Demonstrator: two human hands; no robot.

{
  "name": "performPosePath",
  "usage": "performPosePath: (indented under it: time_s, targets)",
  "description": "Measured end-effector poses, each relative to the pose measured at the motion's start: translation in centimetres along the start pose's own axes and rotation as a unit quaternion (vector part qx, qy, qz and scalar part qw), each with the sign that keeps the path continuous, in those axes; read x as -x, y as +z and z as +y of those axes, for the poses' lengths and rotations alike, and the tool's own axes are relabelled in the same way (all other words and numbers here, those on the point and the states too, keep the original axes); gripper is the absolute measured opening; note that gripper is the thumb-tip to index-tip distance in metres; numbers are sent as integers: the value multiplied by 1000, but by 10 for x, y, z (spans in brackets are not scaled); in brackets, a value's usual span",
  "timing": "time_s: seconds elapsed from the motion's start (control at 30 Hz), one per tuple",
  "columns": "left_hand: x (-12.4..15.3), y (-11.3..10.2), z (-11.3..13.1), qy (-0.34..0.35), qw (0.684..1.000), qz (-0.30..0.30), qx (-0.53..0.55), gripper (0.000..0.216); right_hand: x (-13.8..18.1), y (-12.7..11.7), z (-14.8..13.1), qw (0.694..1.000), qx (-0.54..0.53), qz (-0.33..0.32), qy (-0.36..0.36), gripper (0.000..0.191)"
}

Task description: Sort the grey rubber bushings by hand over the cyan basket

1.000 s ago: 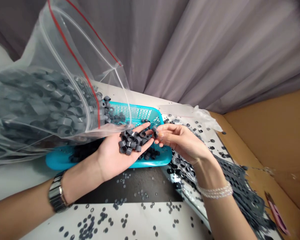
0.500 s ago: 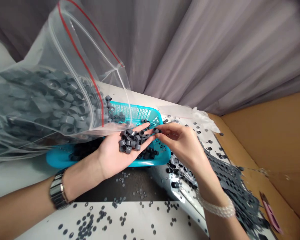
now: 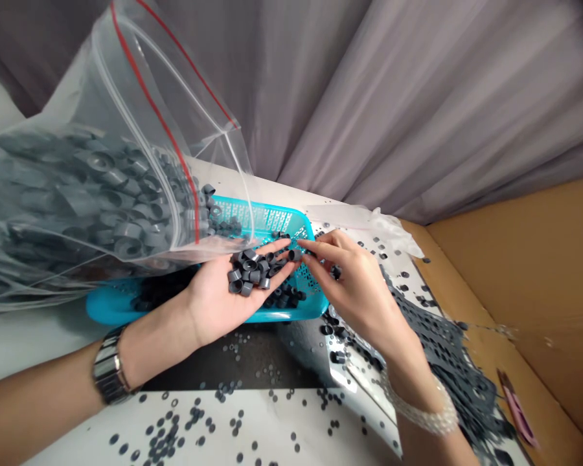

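Observation:
My left hand [image 3: 218,294] is palm up, with a heap of small dark grey plastic caps [image 3: 252,268] on its palm and fingers. One more cap [image 3: 295,255] lies out at those fingertips. Just right of it is my right hand [image 3: 354,281], its thumb and forefinger apart. Behind its fingers there is something dark that I cannot make out. A clear zip bag [image 3: 78,194] full of grey caps gapes beside my left hand. Beneath both hands stands a turquoise plastic basket [image 3: 267,316] with more caps inside.
Small dark discs [image 3: 165,440] are scattered over the white table. On the right lie dark perforated sheets [image 3: 437,336], pink-handled snips [image 3: 517,411] and a crumpled clear bag [image 3: 393,230]. Cardboard [image 3: 525,259] stands along the right edge, a grey curtain [image 3: 320,84] behind.
My right thumb and forefinger have parted from the cap they pinched. That cap now rests at my left fingertips. My left hand has hardly moved.

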State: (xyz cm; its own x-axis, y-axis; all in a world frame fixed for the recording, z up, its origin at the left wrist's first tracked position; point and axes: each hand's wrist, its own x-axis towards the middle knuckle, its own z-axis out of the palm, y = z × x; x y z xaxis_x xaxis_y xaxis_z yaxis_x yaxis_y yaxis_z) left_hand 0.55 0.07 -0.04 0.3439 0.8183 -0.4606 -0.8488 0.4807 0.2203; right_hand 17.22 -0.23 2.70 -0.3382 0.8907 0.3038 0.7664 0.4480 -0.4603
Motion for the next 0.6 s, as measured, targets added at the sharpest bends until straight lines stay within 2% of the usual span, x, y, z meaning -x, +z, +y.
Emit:
performPosePath:
  time_s: [0.07, 0.13, 0.2, 0.27, 0.3, 0.37, 0.43, 0.47, 0.5, 0.6]
  targets:
    - [1, 1, 0, 2, 1000, -2, -2, 43, -3, -1, 7, 994, -92, 14, 60, 22]
    - [1, 1, 1, -4, 1000, -10, -2, 46, -6, -2, 16, 957, -258, 12, 132, 20]
    - [2, 1, 1, -13, 1000, -16, 1, 47, -9, -1, 26, 878, -438, -6, 191, 17]
    - [2, 0, 2, -15, 1000, -14, 4, 46, -11, 0, 33, 794, -562, -20, 231, 14]
    - [2, 0, 2, -13, 1000, -13, 5, 46, -12, 1, 34, 763, -597, -25, 247, 14]
    - [3, 0, 1, -8, 1000, -14, 5, 45, -13, 4, 35, 726, -633, -30, 267, 15]
    - [3, 1, 0, -2, 1000, -18, 3, 45, -13, 7, 32, 727, -630, -30, 271, 16]
    - [2, 2, 0, -1, 1000, -18, 0, 44, -12, 8, 30, 743, -614, -29, 266, 19]
    - [2, 2, -1, 1, 1000, -18, -4, 43, -11, 9, 28, 769, -585, -27, 257, 20]
    - [0, 1, -2, 1, 1000, -23, -13, 36, -6, 11, 17, 877, -436, -32, 198, 17]
